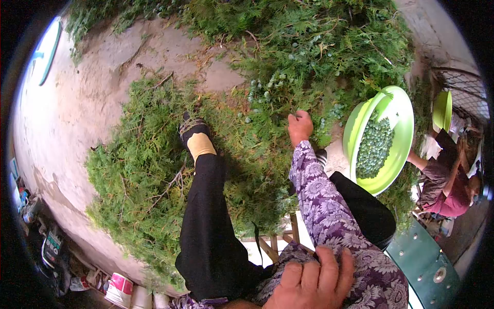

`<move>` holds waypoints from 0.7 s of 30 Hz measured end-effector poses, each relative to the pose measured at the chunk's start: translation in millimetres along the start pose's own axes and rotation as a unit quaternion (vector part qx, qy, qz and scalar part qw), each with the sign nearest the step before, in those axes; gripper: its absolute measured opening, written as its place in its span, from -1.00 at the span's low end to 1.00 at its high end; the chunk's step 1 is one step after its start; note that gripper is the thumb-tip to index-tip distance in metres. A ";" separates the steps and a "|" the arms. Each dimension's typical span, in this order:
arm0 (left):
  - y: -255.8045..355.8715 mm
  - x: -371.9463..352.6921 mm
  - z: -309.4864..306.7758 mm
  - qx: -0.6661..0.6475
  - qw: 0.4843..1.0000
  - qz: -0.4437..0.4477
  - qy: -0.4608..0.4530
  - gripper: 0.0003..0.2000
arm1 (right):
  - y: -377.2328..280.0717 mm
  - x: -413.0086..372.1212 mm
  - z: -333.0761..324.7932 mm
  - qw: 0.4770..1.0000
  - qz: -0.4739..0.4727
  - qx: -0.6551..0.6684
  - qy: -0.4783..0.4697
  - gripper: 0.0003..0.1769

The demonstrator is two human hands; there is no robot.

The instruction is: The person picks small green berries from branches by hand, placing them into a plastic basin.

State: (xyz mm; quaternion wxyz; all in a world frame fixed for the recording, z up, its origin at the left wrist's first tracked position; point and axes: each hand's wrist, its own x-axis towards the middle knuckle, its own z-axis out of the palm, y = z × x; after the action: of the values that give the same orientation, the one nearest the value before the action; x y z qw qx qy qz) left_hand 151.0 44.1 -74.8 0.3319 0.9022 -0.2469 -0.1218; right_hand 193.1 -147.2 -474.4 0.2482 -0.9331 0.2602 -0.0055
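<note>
1. Green leafy branches [154, 170] lie in a big heap on the dusty ground. The right hand [300, 126] is in among them, fingers pinched shut on a bit of them.
2. The left hand [314, 283] rests on purple flowered cloth [329, 206], fingers loosely bent, holding nothing.
3. A lime bowl [406, 113] of small green berries [375, 147] sits just beside the right arm.
4. A pink and white tub [119, 289] stands well apart. Its writing is too small to read.
</note>
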 end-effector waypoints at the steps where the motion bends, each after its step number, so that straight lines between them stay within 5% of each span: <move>1: -0.5 -0.2 0.8 0.000 1.000 0.003 0.002 -0.75 | 6.3 2.0 -0.3 1.000 -0.001 0.000 0.003 -0.65; 3: -3.1 0.2 3.1 0.006 0.997 0.046 -0.056 -0.69 | 17.1 6.7 1.4 0.989 0.133 0.005 -0.062 -0.50; 7: -1.1 -0.6 2.0 0.002 0.997 0.032 -0.063 -0.67 | 30.9 14.7 25.6 0.979 0.171 0.000 -0.109 -0.35; 9: 0.3 -2.7 3.5 0.006 1.000 0.007 0.011 -0.74 | 27.8 17.9 24.1 0.987 0.136 -0.003 -0.090 -0.41; 11: -0.1 0.2 4.6 0.004 1.000 0.001 0.009 -0.73 | 15.7 16.7 10.4 0.977 0.042 -0.163 -0.132 -0.50; 12: 0.1 1.6 4.9 -0.002 1.000 -0.007 0.006 -0.73 | 13.8 22.1 5.0 0.960 0.118 -0.085 -0.240 -0.58; 13: -0.7 0.2 6.4 0.000 1.000 -0.004 0.006 -0.73 | 12.4 21.2 -1.9 0.960 0.118 -0.082 -0.238 -0.58; 15: -3.5 -1.7 6.1 0.018 0.998 -0.017 -0.065 -0.72 | -0.5 19.9 -32.9 0.869 0.274 0.103 -0.398 -0.57; 21: -9.2 8.2 22.3 0.128 0.988 -0.027 -0.083 -0.61 | -23.7 17.0 -105.3 0.833 0.282 0.225 -0.419 -0.47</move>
State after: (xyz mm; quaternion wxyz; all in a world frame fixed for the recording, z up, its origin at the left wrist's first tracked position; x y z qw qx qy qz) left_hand 152.8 33.7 -98.0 0.1888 0.9304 -0.2626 -0.1723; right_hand 204.5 -186.4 -373.1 0.5272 -0.6508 0.3747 0.3976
